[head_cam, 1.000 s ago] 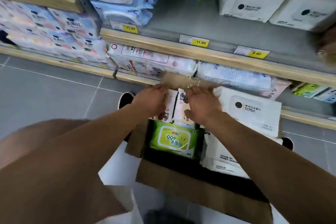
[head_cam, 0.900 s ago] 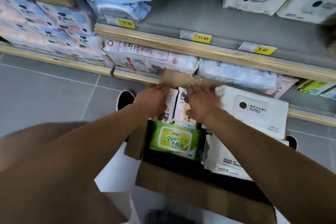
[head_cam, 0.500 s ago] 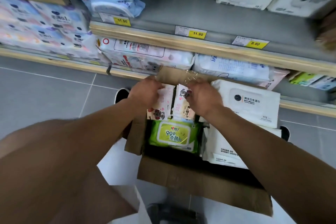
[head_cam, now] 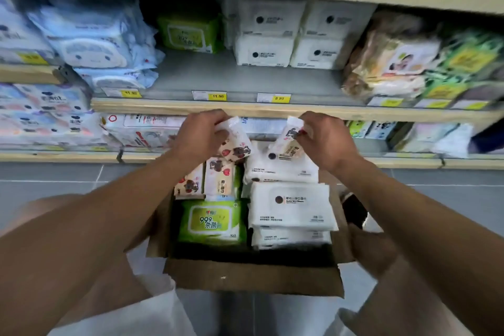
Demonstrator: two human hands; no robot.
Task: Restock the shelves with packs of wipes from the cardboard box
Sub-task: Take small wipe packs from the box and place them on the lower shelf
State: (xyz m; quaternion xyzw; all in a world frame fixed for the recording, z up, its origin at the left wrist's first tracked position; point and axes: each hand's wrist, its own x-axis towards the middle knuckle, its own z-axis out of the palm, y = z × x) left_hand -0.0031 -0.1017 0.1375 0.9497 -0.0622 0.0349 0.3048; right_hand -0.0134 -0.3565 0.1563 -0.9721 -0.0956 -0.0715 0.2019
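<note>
While the open cardboard box is sitting on the floor in front of the shelves, both hands are hovering above its far end, each holding one small pack. Left hand: grip is clamped on a small white wipes pack with cartoon print, fingers curled over its top edge, pack tilted. Right hand: grip is pinching a second small cartoon pack at its upper end, pack hanging slanted, clear of the box contents. Inside the box, two more small cartoon packs are standing upright at the far left; a green 999 wipes pack is lying flat just in front of them. White wipes packs are lying stacked along the right side. Middle shelf is showing a bare grey stretch between blue packs on the left and white boxed packs further right, with yellow price tags along its front edge.
</note>
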